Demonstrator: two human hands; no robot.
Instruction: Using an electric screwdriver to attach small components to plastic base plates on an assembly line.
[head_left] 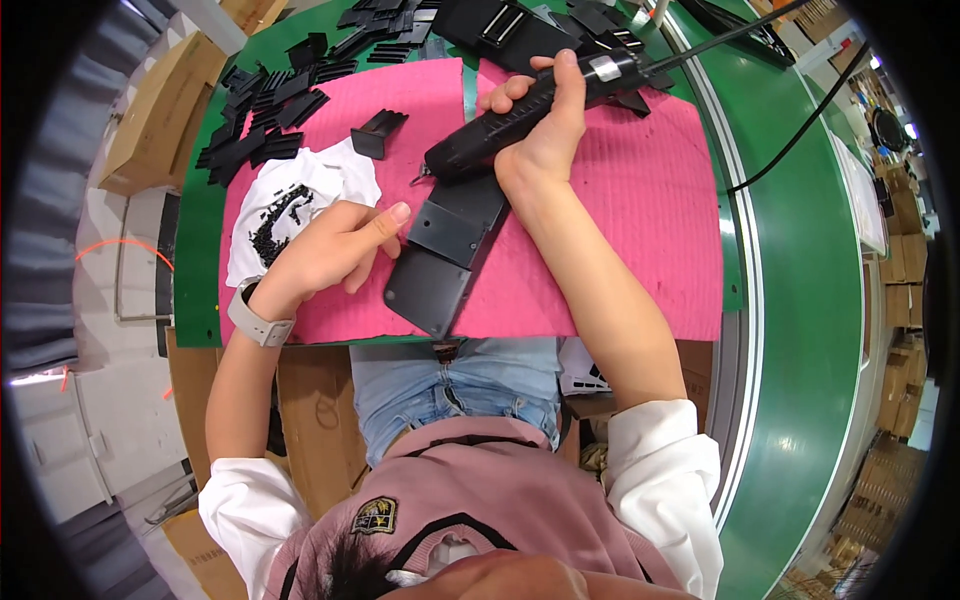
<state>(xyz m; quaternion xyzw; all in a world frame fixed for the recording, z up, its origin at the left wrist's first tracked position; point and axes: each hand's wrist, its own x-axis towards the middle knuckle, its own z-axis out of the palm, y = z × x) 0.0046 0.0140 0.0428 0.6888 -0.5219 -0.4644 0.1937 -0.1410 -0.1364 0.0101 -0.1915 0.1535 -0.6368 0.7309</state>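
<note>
Head view | right hand [545, 135] grip clamped on black electric screwdriver [520, 110] | left hand [335, 245] fingers loosely together, probably steadying black panel [445, 250] | brown carton [160, 110] far left

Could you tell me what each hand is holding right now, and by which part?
The right hand grips the black power screwdriver around its body. The left hand holds nothing; its thumb presses on the black panel.

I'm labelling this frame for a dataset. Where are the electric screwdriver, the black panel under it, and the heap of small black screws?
electric screwdriver [520, 115], head view, middle of its black body.
black panel [445, 255], head view, centre of its flat face.
heap of small black screws [280, 215], head view, middle of the heap.
</note>
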